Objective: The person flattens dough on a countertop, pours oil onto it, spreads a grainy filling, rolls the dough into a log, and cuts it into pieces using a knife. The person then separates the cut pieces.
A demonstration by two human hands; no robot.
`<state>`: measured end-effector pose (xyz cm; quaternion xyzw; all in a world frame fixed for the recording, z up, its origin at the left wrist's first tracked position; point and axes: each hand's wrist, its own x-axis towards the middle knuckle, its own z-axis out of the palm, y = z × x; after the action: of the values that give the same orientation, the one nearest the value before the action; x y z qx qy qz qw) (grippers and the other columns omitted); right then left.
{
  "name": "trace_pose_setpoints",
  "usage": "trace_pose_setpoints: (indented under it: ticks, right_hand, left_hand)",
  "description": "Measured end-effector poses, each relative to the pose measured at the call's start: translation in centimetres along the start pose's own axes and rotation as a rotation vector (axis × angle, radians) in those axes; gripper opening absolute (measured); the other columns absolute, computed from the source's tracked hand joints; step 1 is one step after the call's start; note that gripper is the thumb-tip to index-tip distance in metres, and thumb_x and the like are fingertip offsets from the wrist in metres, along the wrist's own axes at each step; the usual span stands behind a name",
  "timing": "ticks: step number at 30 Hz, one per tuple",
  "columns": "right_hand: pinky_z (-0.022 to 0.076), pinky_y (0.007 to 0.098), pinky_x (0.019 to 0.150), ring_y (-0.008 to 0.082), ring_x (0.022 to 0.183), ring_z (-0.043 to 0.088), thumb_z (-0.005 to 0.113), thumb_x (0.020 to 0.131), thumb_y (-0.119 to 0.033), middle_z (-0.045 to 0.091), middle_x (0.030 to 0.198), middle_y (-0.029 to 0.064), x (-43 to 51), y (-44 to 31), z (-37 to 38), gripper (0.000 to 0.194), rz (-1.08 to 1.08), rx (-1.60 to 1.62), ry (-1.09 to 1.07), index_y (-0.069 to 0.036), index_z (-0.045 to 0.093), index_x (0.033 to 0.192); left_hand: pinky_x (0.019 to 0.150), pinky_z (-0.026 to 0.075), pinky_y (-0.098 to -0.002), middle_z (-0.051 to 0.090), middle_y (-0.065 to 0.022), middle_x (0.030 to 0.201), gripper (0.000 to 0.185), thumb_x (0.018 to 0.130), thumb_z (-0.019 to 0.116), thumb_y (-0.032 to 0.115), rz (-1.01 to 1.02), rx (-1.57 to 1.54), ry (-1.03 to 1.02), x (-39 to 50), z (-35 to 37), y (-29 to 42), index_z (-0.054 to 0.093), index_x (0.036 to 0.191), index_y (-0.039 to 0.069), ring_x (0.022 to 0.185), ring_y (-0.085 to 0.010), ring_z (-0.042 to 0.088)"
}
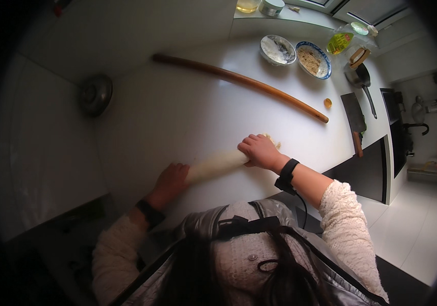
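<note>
A long pale roll of dough (216,166) lies on the white countertop (203,114) before me, its right end tilted slightly away from my body. My left hand (169,179) grips the left end, with the fingers curled over it. At the other end my right hand (260,151) is closed around the dough, knuckles up. Some crumbly filling or dough scraps (274,141) show just past the right fingers. Both palms hide the roll's ends. Beyond the dough, a long wooden rolling pin (241,79) rests diagonally on the counter.
At the back stand a bowl of white flour (277,49) and a blue-rimmed bowl of crumbly filling (312,61). A cleaver (353,114), a small saucepan (360,78) and a round amber piece (328,103) lie right. A metal lid (96,95) is by the left wall.
</note>
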<state>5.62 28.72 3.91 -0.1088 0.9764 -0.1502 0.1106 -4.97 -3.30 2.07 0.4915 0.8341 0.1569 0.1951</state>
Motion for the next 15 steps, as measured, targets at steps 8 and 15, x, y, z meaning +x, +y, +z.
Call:
trace_pose_setpoints:
  ticks: [8,15]
  right_hand:
    - [0.0435,0.0364,0.081,0.0235,0.096,0.054,0.081,0.059,-0.024,0.058,0.096,0.0016,-0.1,0.3,0.8,0.049,-0.017,0.042,0.082,-0.014,0.056,0.099]
    - [0.038,0.0383,0.098,0.0264,0.115,0.05,0.084,0.06,-0.032,0.054,0.118,0.0065,-0.3,-0.8,0.3,0.069,-0.033,0.019,0.122,-0.013,0.053,0.119]
  left_hand:
    - [0.079,0.048,-0.045,0.057,-0.0126,0.099,0.052,0.068,0.078,0.027,0.022,0.048,0.027,-1.0,0.4,0.1,0.052,0.108,0.006,0.091,-0.0333,0.055]
    - [0.079,0.047,-0.0439,0.055,-0.0145,0.103,0.075,0.062,0.083,0.035,0.056,0.059,0.008,0.3,0.5,0.8,0.048,0.119,0.002,0.093,-0.0325,0.054]
